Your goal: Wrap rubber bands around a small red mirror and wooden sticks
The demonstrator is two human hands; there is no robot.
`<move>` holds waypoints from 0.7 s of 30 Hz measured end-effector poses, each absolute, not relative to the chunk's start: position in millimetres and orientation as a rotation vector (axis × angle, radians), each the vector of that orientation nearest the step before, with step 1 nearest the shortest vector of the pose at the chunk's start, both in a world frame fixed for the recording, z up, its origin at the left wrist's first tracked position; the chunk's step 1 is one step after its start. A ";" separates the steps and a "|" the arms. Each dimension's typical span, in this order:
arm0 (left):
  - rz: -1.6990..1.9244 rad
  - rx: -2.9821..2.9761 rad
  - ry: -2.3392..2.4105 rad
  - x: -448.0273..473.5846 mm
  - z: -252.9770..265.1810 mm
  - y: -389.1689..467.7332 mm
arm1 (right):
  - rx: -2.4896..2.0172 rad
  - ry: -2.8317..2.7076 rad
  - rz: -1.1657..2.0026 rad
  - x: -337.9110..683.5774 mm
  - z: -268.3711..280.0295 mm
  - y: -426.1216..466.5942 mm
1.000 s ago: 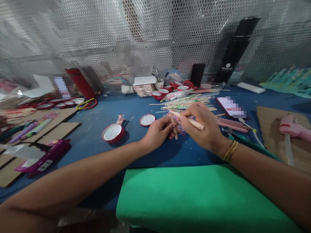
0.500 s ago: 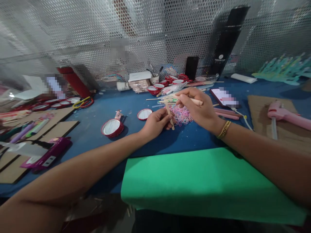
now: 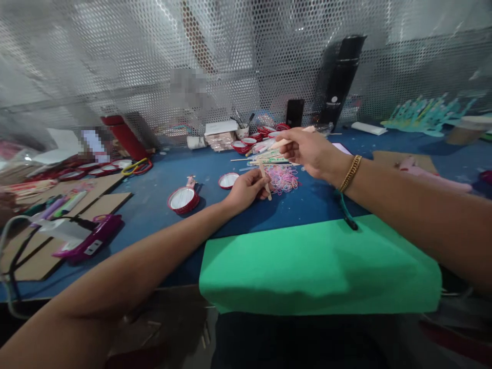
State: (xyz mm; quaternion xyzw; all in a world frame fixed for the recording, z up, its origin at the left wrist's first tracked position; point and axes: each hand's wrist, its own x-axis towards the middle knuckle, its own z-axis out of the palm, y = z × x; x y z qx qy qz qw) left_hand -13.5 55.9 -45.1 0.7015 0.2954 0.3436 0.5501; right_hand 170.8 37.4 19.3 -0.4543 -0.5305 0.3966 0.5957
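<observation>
Single head-worn view, no second view to overlap. Looks forward and down across blue worktable (image 3: 161,179) toward perforated metal screen (image 3: 115,61) at rear. Both forearms enter from bottom corners; green felt sheet (image 3: 307,261) nearest lens. Wide lens, edges bowed.

A left hand (image 3: 246,188) pinches a flat wooden stick (image 3: 264,180) upright over a blue table (image 3: 215,169). The right hand (image 3: 307,149), raised above a heap of pink rubber bands (image 3: 283,178), grips a pale stick (image 3: 286,141). Green felt (image 3: 319,266) lies nearest.
</observation>
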 end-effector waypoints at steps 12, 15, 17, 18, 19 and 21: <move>0.769 1.652 0.673 -18.8 -43.1 53.2 | -1.026 -1.265 0.426 129.5 -26.4 -9.8; 0.758 1.658 0.667 -18.9 -42.0 51.9 | -1.026 -1.323 0.394 129.5 -29.3 -13.0; 0.755 1.668 0.662 -18.5 -41.4 51.0 | -1.032 -1.351 0.383 128.5 -30.2 -14.3; 0.758 1.671 0.660 -18.3 -41.3 50.6 | -1.037 -1.363 0.364 128.1 -30.3 -14.8; 0.761 1.672 0.658 -18.0 -41.5 50.5 | -1.040 -1.374 0.339 127.8 -30.2 -15.3; 0.763 1.667 0.653 -17.4 -42.3 51.1 | -1.042 -1.391 0.293 127.8 -29.6 -15.9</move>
